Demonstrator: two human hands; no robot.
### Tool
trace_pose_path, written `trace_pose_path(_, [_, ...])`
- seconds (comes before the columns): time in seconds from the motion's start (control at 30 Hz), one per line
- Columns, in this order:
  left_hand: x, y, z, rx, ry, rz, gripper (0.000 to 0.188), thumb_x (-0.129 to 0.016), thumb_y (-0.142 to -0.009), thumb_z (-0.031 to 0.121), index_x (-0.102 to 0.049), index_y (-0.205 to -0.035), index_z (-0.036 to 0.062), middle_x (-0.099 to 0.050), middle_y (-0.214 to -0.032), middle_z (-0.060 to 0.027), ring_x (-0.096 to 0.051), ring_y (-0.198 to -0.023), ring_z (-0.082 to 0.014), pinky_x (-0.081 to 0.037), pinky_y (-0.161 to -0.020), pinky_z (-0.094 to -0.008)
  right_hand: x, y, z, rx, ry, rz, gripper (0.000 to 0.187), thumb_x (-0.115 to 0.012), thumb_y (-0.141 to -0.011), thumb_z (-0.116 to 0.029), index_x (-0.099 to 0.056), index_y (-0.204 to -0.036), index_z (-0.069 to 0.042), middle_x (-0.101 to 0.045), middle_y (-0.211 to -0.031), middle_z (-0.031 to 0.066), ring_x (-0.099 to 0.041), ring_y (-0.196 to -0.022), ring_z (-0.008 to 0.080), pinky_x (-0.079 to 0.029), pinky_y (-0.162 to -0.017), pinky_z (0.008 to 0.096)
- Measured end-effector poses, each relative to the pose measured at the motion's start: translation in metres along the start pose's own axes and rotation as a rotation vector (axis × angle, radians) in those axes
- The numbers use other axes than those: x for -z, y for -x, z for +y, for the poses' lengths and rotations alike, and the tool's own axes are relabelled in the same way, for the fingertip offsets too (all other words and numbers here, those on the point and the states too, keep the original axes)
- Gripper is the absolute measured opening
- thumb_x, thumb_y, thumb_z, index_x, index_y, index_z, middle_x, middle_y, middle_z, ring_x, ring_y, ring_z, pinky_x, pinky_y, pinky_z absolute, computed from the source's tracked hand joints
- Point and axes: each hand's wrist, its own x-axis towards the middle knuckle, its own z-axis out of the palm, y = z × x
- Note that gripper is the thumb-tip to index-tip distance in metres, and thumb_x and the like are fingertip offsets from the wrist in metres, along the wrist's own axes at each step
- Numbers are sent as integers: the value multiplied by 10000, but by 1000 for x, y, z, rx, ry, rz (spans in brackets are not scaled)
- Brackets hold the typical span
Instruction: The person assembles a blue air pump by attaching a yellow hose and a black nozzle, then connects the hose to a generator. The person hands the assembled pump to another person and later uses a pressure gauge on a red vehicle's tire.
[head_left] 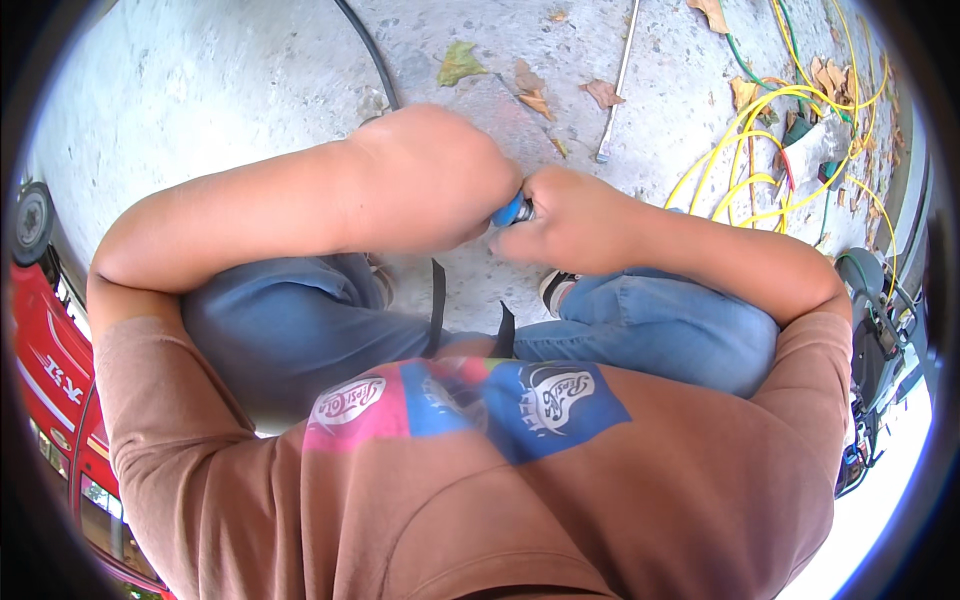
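Observation:
My left hand (435,180) is closed in a fist, its back toward me. Close against it, my right hand (575,220) is closed too, with its thumb pointing left. Between the two hands shows a small blue piece with a shiny metal end (513,212), gripped from both sides. Most of that piece is covered by my fingers, so its exact kind cannot be made out. A black hose or cable (372,50) comes down from the top and passes out of sight at my left hand. Both hands are held above the concrete floor, in front of my bent knees.
A thin metal rod (619,80) lies on the concrete floor (230,80), among dry leaves (461,64). Yellow cables (735,130) lie tangled at the right, with green ones. At the left edge stands a red vehicle (55,370), near a small wheel (34,222).

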Motion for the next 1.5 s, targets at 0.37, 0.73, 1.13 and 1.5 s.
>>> trace_pose_path(0.37, [4, -10, 8, -42, 505, -192, 166, -667, -737, 117, -620, -835, -8, -601, -709, -221, -608, -747, -412, -485, -649, -453, -4, 20, 12, 116, 37, 13, 152, -590, -757, -115, -533, -671, -4, -499, -549, 149, -463, -494, 256, -415, -531, 389])
trace_pose_path(0.73, [-36, -5, 0, -146, -302, 440, 141, -616, -695, 163, -535, -783, 88, -568, -722, -69, -633, -662, -236, -498, -550, -352, 1, -1, 25, -59, -639, -371, 361, -636, -866, -262, -482, -605, -66, -462, -529, 32, -410, -409, 147, -341, -388, 299])
trace_pose_path(1.13, [-3, 14, -10, 73, -165, 173, 216, -735, -664, 211, -611, -788, 85, -615, -656, -105, -646, -667, -316, -509, -580, -427, -5, -6, -9, -46, -120, 72, 311, -628, -820, -249, -517, -646, -16, -497, -560, 62, -487, -525, 191, -401, -531, 359])
trace_pose_path(1.5, [-8, 10, -13, 39, -92, 206, 270, -737, -704, 228, -585, -866, 74, -623, -718, -122, -640, -717, -337, -509, -617, -428, -6, -1, 19, 316, -153, 117, 354, -593, -927, -402, -594, -1004, -56, -496, -665, -1, -454, -548, 143, -387, -524, 310])
